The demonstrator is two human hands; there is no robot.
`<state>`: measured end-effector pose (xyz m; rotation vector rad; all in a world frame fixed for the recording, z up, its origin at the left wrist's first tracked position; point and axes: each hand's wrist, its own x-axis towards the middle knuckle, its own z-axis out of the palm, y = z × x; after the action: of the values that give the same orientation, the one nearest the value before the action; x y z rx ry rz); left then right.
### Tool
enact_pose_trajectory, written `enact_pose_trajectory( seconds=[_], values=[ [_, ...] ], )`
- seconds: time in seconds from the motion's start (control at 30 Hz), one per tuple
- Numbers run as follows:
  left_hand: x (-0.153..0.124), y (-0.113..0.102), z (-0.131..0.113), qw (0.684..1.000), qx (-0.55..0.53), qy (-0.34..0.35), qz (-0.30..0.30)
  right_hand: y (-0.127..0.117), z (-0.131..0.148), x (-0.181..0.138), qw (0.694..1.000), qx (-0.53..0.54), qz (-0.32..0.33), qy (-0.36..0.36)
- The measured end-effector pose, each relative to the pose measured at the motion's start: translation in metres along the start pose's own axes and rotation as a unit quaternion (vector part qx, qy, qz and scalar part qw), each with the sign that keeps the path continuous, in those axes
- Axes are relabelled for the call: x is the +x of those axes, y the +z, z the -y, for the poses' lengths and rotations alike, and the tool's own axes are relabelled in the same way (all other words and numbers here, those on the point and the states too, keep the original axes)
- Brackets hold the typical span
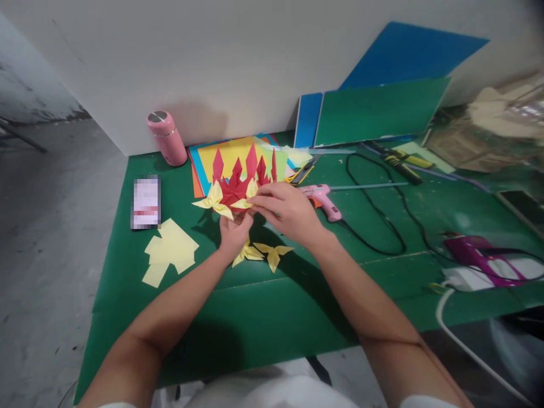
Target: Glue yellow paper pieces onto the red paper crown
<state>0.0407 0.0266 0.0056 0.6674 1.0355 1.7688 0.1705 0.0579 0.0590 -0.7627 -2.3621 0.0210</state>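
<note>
**Both hands on the red paper spikes, yellow bits going around the edge**

Closest to the camera is the green table [255, 323]. Further in, two loose yellow folded pieces [266, 253] lie on the mat just below the hands. Left of those is a little pile of yellow paper squares [170, 250].

The left hand [233, 231] is palm up under the red spiky paper piece [240, 180], fingers curled around its base and holding it just above the table. The right hand [289, 212] comes in from the side, fingertips pinched narrow on a yellow petal [245, 202] that sits against the red piece's lower edge. Another yellow folded bit [213, 201] sticks out on its left side.

A phone [145, 202] lies flat off to the left. A pink glue gun [326, 201] rests just right of the right hand, with a black cord [374, 229] looping beyond it.

Behind the red piece there's a stack of coloured paper [236, 152], and a pink bottle [166, 137] stands upright near the wall. Green and blue boards [378, 110] lean at the back right.
</note>
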Motion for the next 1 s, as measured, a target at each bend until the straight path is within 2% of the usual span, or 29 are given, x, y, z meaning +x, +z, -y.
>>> enact_pose_trajectory(
  seconds=[0.13,0.33,0.5,0.7,1.0],
  values=[
    [-0.0009,-0.0007,-0.0008,1.000,0.012,-0.005,0.005,-0.0007,-0.0006,-0.0002,1.000,-0.009,0.009,-0.004],
    [-0.0001,-0.0046,0.0053,0.999,-0.033,-0.002,0.027,-0.0014,0.0001,0.0009,1.000,-0.007,0.026,0.007],
    [-0.0004,-0.0058,0.0059,0.999,-0.013,-0.005,0.051,-0.0034,0.0019,0.0026,0.999,-0.019,0.033,-0.001],
    [-0.0006,-0.0036,0.0037,0.999,-0.015,-0.020,0.032,-0.0030,0.0013,0.0023,0.999,-0.009,0.038,0.009],
    [-0.0005,-0.0059,0.0064,0.999,-0.004,-0.005,0.051,-0.0056,-0.0010,0.0014,0.999,0.004,0.034,0.020]
  ],
)
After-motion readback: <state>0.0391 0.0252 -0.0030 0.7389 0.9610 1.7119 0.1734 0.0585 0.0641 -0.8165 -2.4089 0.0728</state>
